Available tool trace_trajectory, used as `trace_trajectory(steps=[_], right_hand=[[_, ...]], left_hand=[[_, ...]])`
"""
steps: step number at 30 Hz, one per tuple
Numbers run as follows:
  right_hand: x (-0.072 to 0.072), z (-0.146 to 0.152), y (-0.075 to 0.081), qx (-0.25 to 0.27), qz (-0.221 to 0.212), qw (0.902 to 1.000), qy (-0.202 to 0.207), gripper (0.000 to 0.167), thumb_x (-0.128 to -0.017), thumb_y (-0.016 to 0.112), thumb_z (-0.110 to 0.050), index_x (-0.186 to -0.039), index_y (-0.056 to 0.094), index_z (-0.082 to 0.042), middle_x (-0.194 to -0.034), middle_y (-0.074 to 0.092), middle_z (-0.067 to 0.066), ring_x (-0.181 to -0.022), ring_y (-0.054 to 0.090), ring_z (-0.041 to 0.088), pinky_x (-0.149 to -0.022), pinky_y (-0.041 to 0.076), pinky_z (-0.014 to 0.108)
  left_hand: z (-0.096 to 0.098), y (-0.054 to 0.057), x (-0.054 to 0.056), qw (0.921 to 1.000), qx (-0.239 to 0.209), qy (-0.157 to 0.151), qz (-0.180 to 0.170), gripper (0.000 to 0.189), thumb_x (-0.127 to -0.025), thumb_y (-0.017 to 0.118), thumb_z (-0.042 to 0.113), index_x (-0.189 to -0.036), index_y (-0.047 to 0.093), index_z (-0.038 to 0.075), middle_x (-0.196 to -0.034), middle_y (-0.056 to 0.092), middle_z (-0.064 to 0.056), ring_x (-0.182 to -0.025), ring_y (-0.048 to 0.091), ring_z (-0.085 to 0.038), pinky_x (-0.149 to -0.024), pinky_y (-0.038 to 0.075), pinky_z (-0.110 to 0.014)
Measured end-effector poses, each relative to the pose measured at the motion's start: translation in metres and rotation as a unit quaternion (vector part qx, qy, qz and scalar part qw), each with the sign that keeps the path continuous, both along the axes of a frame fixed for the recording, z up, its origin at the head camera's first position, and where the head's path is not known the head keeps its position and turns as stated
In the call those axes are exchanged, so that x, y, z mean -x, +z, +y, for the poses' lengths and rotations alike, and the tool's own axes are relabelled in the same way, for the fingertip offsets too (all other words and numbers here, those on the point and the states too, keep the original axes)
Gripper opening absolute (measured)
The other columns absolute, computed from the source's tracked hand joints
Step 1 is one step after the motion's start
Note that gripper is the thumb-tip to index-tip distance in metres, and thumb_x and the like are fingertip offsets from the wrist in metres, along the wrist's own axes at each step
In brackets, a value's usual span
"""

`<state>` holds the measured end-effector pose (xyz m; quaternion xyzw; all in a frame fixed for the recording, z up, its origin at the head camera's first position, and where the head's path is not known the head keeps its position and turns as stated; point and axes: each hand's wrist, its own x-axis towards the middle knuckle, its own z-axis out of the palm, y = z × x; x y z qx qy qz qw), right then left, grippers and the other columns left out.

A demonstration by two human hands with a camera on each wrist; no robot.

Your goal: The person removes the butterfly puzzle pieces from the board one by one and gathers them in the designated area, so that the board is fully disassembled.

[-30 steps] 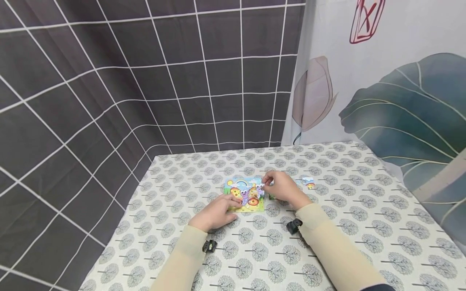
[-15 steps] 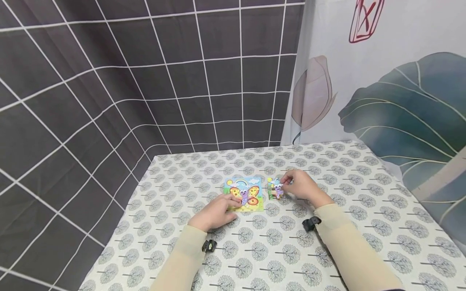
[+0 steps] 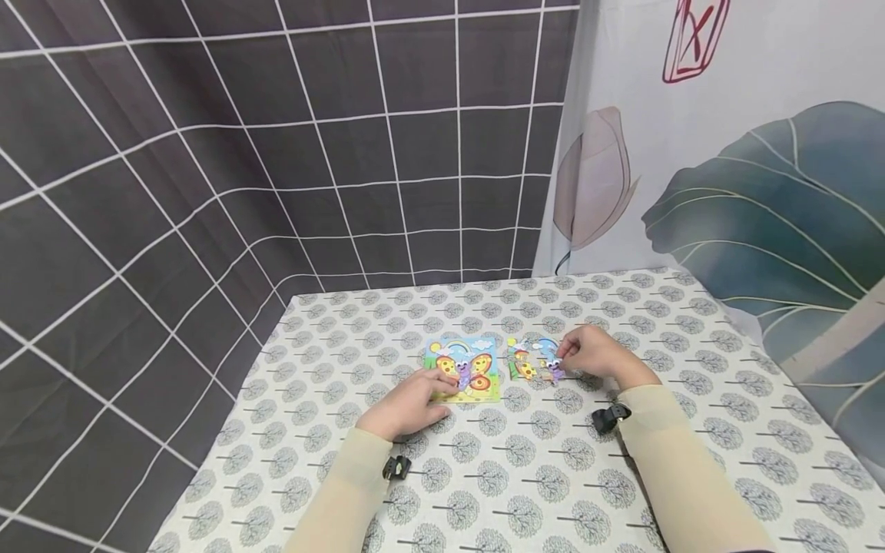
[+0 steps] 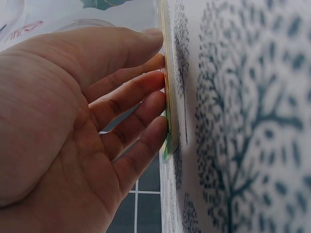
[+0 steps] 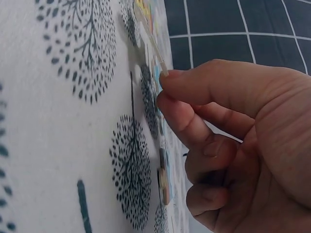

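Note:
My left hand (image 3: 408,404) rests its fingertips on the left and lower part of a square butterfly picture board (image 3: 487,393). In the left wrist view its fingers are spread, with the tips against the face of the board (image 4: 169,121), seen edge-on. To the right, my right hand (image 3: 596,355) pinches a puzzle piece (image 3: 553,370) with a purple butterfly face between thumb and forefinger. The right wrist view shows that puzzle piece (image 5: 158,53) tilted and thin at the thumb tip. Beside it lie other puzzle pieces (image 3: 523,369), with yellow-spotted wing and rainbow prints.
The pieces lie on a white tablecloth (image 3: 477,476) printed with grey trees. A dark grid-patterned curtain (image 3: 387,153) hangs behind and to the left. A pale curtain with large leaf prints (image 3: 767,215) hangs at the right. Dark wrist cameras sit at both cuffs.
My right hand has moved rightward from the board's right edge, and the butterfly-face piece has moved right with it. More loose pieces now show between hand and board. The left hand stays put.

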<state>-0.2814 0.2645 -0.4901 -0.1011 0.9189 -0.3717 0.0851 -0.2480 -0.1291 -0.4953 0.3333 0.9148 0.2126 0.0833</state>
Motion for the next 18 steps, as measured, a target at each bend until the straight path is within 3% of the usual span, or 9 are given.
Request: trace_trajectory(steps=[18], right_hand=[[0.0007, 0.0036, -0.0031, -0.016, -0.018, 0.9997, -0.005, 0.015, -0.075, 0.082, -0.001, -0.086, 0.074, -0.008, -0.075, 0.066, 0.003, -0.066, 0.058, 0.018, -0.061, 0.052, 0.032]], left_hand=[[0.0000, 0.0005, -0.0013, 1.0000, 0.002, 0.003, -0.004, 0.042, -0.095, 0.076, 0.022, -0.136, 0.071, 0.019, -0.143, 0.060, 0.012, -0.133, 0.053, -0.015, -0.117, 0.043, -0.042]])
